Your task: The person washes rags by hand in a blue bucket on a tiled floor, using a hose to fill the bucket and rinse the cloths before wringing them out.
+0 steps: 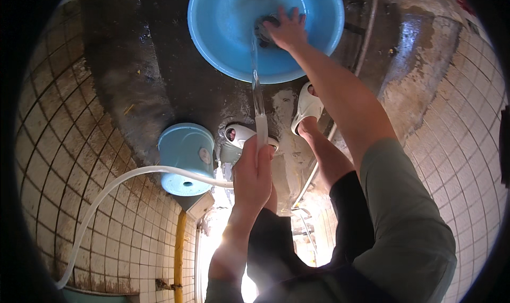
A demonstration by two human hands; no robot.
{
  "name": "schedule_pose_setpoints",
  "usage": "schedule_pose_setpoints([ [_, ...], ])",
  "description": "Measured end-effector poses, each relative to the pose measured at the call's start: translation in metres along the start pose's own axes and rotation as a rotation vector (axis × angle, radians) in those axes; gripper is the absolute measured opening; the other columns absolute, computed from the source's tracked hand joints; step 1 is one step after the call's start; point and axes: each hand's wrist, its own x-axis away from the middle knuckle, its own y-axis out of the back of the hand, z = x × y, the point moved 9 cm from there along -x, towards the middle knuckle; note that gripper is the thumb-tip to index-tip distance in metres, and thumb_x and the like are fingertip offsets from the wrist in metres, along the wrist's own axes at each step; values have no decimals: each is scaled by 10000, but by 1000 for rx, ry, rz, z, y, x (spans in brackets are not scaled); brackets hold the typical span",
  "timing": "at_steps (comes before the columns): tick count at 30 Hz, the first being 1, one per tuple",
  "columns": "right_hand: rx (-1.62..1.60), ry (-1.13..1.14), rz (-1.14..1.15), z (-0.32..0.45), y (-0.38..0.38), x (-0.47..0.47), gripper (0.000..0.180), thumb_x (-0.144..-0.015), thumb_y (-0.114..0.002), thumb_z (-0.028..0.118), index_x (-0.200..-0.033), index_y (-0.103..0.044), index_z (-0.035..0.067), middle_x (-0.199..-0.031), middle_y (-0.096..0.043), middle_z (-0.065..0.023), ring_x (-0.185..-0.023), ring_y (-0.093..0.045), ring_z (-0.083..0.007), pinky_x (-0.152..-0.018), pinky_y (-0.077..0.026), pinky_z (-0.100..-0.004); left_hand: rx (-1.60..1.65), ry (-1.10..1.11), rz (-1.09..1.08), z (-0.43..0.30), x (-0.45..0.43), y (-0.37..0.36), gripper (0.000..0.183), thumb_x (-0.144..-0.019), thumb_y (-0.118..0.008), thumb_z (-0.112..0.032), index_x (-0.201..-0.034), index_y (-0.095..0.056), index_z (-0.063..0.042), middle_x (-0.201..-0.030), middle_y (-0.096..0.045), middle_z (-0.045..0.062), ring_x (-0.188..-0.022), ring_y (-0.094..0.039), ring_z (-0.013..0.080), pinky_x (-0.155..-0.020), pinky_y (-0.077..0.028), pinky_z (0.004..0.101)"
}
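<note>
My left hand (255, 175) grips a translucent plastic hose (155, 169) close to its outlet. A clear stream of water (257, 89) runs from the hose into a wide blue plastic basin (215, 60) on the wet floor. Inside the basin, my right hand (287, 31) is spread with its fingers apart, over the right side of a small dark object (263, 34). Fingers and water partly cover that object, so what it is stays unclear. The basin's far rim is cut off by the picture's top edge.
A blue plastic stool (185, 149) stands left of my feet, which wear white slippers (308, 105). A thin pipe (367, 32) runs along the floor at right. Tiled walls (458, 115) flank both sides, with a yellow pipe (179, 247) at lower left.
</note>
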Motion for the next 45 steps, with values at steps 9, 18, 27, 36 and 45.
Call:
schedule_pose_setpoints([
  [9, 114, 339, 427, 40, -50, 15, 469, -874, -566, 458, -1247, -586, 175, -1147, -646, -149, -1015, -628, -334, -878, -488, -454, -43, -71, -33, 32, -56, 12, 186, -987, -491, -158, -1116, -553, -38, -738, -569, 22, -585, -531, 72, -513, -434, 226],
  [18, -63, 321, 129, 38, 8, 1, 528, -751, -667, 400, -1203, -581, 140, -1282, -519, -197, -1240, -437, -395, -948, -418, -549, 68, -27, -12, 8, -58, 5, 203, -979, -512, -152, -1139, -565, -39, -733, -558, 19, -555, -510, 65, -503, -423, 226],
  [27, 405, 686, 22, 49, -67, 24, 388, -814, -635, 316, -1172, -622, 167, -1465, -331, -146, -1347, -282, -442, -917, -424, -610, -9, -137, -9, 10, -67, -5, 212, -978, -513, -171, -1137, -580, -47, -722, -553, 10, -561, -515, 68, -513, -435, 226],
  [36, -232, 260, 47, 32, 9, 9, 295, -839, -619, 276, -1072, -605, 96, -1234, -556, -185, -1148, -529, -360, -897, -464, -472, -224, -201, -114, 40, -71, 28, 249, -967, -525, -204, -1149, -576, -41, -708, -603, 73, -578, -600, 176, -532, -468, 322],
  [45, 152, 548, -5, 21, 2, 29, 668, -735, -689, 139, -1359, -453, 179, -1487, -289, -191, -1371, -294, -388, -1056, -348, -506, -693, -384, -197, -16, -198, 27, 427, -915, -522, -156, -1318, -416, -61, -905, -630, 217, -780, -637, 423, -700, -526, 492],
])
